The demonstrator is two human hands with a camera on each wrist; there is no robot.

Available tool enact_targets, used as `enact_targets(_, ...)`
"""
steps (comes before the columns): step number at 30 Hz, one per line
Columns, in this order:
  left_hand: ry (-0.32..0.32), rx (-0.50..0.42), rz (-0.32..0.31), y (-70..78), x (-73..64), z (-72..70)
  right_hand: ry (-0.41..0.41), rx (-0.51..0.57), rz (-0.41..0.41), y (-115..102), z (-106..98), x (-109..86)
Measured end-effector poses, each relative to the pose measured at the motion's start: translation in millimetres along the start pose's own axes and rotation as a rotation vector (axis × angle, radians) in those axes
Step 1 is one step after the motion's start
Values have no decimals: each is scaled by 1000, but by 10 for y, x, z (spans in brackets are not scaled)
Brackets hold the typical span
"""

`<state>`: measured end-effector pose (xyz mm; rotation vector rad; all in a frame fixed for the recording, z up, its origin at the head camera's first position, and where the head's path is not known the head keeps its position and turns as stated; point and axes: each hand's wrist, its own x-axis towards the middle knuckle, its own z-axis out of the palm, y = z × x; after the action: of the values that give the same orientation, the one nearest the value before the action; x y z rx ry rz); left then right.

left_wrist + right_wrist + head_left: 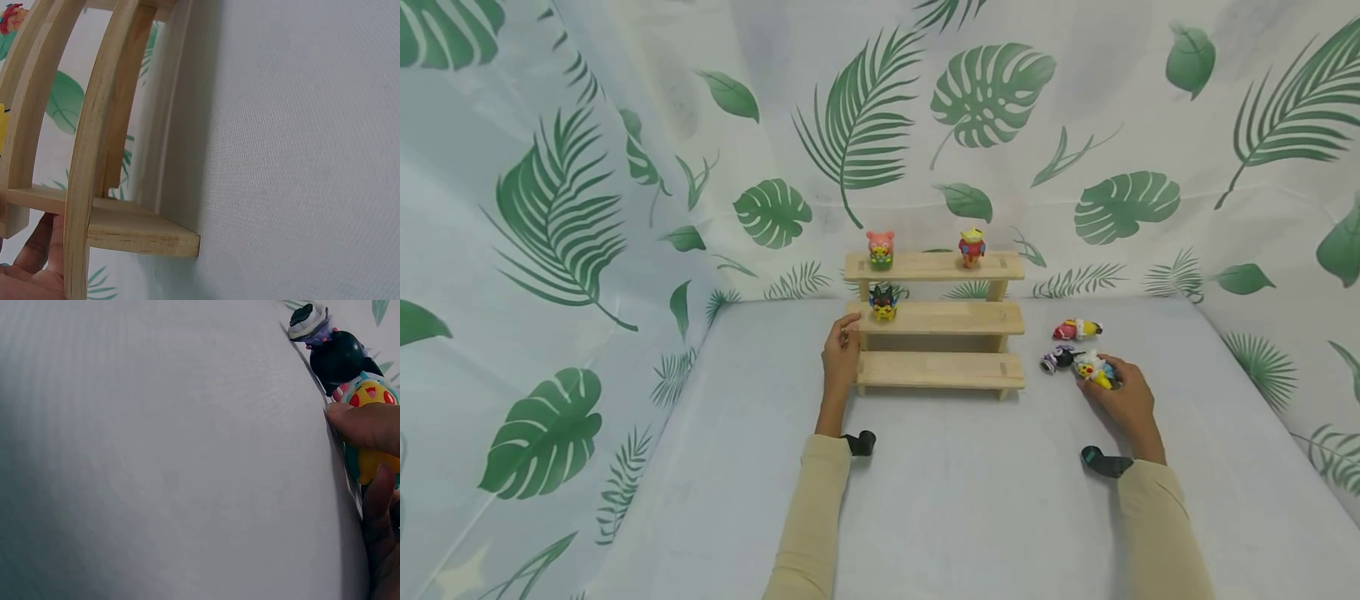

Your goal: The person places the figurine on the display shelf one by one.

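My left hand [841, 354] is at the left end of a three-tier wooden shelf [940, 364]. In the left wrist view its fingers [39, 250] touch the shelf's side. On the right of the table, my right hand [1127, 400] grips a toy figurine [1096, 372], yellow with a white and blue hood, between thumb and fingers. That figurine is lying down, partly covered by the hand. Beside it lies a black and purple figurine [1058, 359], also visible in the right wrist view. Behind them, a red, white and yellow figurine [1077, 329] lies on its side.
A pink-hooded figurine [881, 250] and a red-clad figurine with a yellow top [972, 248] stand on the top tier. Another figurine with dark ears [883, 304] stands at the middle tier's left end. Leaf-patterned cloth [925, 167] rises behind the white table [970, 500].
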<state>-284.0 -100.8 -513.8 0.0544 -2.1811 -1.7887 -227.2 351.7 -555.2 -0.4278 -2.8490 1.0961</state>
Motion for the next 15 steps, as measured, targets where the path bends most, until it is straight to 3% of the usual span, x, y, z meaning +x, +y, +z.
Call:
enact_targets(6, -7, -17, 8, 26, 14, -2, 34, 29, 44, -12, 21, -11)
enact_targets(15, 1, -17, -22, -22, 3, 2, 146, 184, 125, -32, 52, -72)
